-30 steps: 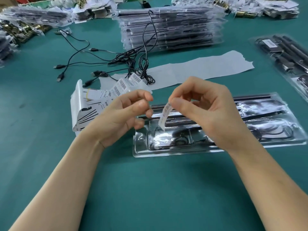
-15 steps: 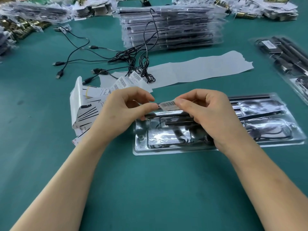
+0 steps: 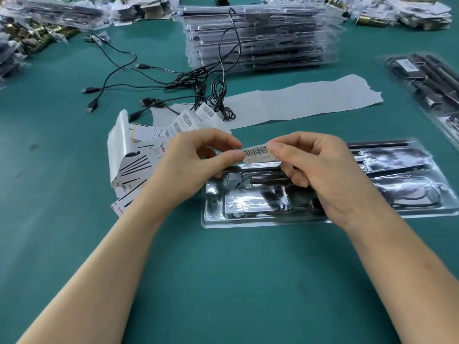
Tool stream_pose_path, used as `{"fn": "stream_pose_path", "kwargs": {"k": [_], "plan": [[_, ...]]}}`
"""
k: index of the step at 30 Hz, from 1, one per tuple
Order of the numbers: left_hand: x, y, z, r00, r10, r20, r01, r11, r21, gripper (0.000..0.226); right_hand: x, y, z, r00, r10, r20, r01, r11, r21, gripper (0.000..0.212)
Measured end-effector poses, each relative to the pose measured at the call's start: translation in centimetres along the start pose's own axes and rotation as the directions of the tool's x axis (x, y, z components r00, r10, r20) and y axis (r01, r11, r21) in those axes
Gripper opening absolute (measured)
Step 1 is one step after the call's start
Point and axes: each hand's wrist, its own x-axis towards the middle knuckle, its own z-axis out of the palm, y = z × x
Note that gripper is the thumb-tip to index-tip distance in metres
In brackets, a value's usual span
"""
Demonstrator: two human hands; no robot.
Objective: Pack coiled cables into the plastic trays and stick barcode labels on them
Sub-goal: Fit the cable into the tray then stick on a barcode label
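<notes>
A small white barcode label (image 3: 257,154) is stretched flat between both hands, bars facing up. My left hand (image 3: 196,165) pinches its left end and my right hand (image 3: 320,170) pinches its right end. Both hover just above the near-left part of a clear plastic tray (image 3: 248,220) that holds a coiled black cable and dark rods. A strip of more barcode labels (image 3: 188,120) lies behind my left hand on a pile of printed sheets (image 3: 131,165).
Loose black USB cables (image 3: 198,83) sprawl on the green table behind the labels. A long white backing paper (image 3: 298,100) lies beyond the tray. A tall stack of packed trays (image 3: 260,38) stands at the back; another tray (image 3: 427,85) lies at the right edge.
The label hung from my right hand alone a second ago. My left hand took its free end, and both hands lowered it flat over the tray.
</notes>
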Motion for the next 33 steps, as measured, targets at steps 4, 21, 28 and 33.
{"fn": "stream_pose_path", "kwargs": {"k": [4, 21, 28, 33], "plan": [[-0.1, 0.2, 0.1, 0.999, 0.008, 0.033, -0.008, 1.0, 0.002, 0.002, 0.0, -0.2, -0.1, 1.0, 0.016, 0.006, -0.016, 1.0, 0.01, 0.016], [-0.9, 2.0, -0.8, 0.909, -0.31, 0.277, 0.34, 0.938, -0.064, 0.013, -1.2, -0.7, -0.3, 0.999, 0.032, -0.007, -0.032, 0.923, -0.384, 0.012], [-1.2, 2.7, -0.7, 0.867, -0.386, 0.315, 0.392, 0.919, 0.048, 0.023, -1.5, -1.1, -0.5, 0.994, 0.083, 0.071, -0.032, 0.845, -0.534, 0.014], [-1.4, 3.0, -0.6, 0.872, -0.384, 0.305, 0.37, 0.923, 0.104, 0.01, -1.6, -1.4, -0.5, 0.991, 0.098, 0.095, -0.021, 0.8, -0.6, 0.011]]}}
